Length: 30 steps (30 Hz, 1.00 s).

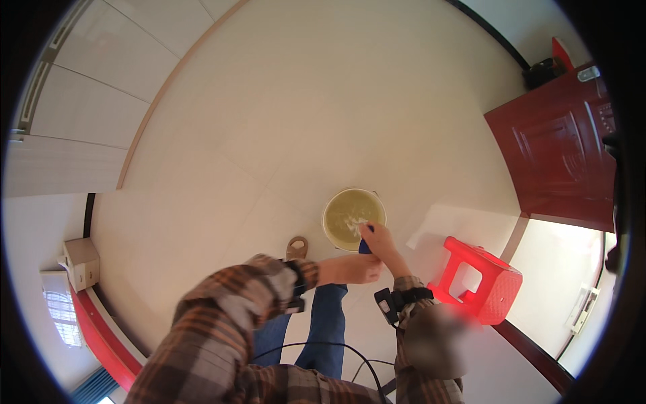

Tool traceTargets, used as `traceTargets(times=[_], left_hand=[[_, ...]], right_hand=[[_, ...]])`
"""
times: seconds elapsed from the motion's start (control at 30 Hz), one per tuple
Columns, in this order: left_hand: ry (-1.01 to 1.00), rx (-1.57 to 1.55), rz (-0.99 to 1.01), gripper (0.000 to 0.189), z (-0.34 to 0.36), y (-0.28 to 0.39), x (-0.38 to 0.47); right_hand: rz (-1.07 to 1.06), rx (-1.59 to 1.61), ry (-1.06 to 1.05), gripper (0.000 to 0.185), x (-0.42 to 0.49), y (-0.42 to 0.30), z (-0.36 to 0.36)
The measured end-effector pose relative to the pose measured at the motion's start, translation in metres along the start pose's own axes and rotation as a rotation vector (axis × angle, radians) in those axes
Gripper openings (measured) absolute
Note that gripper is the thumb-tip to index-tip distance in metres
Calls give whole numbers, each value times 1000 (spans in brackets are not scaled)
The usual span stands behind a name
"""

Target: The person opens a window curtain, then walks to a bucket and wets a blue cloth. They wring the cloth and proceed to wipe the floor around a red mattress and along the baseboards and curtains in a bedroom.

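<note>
Right of my feet, a round bucket (334,202) of yellowish liquid stands on the floor. My right hand (381,242) is at its near right rim, closed on a dark blue object (364,247) that looks like a handle. Whitish strands or foam (355,222) show in the liquid beside my fingers; whether they belong to the held object I cannot tell. My left hand (358,269) lies just below the right one, near the lower end of the blue object, its fingers curled. Whether it grips anything is unclear.
A red plastic stool (497,290) lies tipped on its side to the right. Beyond it a dark red panelled door (555,151) stands open. Pale cabinets (101,86) line the upper left. A small box (82,257) is at the left wall. A black cable (323,344) crosses before my legs.
</note>
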State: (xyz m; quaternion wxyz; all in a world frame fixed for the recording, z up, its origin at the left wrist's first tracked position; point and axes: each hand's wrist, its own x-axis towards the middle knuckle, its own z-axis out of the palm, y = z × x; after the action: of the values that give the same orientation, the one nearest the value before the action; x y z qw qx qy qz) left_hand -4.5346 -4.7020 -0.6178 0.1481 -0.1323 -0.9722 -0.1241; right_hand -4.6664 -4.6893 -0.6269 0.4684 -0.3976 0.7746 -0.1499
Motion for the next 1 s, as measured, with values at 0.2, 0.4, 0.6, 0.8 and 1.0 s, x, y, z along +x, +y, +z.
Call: traceTargets(times=[0.2, 0.4, 0.6, 0.8, 1.0], left_hand=[[313, -2031, -1418, 42, -109, 16, -24], [991, -2852, -1211, 54, -165, -8, 13], [1022, -2597, -1173, 54, -220, 19, 50], [-23, -2628, -694, 70, -267, 40, 41], [26, -1983, -1360, 14, -263, 82, 74]], right_hand=[[-369, 122, 503, 11, -57, -66, -48], [-834, -86, 613, 8, -145, -151, -74], [-425, 820, 533, 10, -194, -181, -111], [-461, 1088, -113, 11, -215, -182, -161], [-440, 856, -301, 18, -217, -187, -162]])
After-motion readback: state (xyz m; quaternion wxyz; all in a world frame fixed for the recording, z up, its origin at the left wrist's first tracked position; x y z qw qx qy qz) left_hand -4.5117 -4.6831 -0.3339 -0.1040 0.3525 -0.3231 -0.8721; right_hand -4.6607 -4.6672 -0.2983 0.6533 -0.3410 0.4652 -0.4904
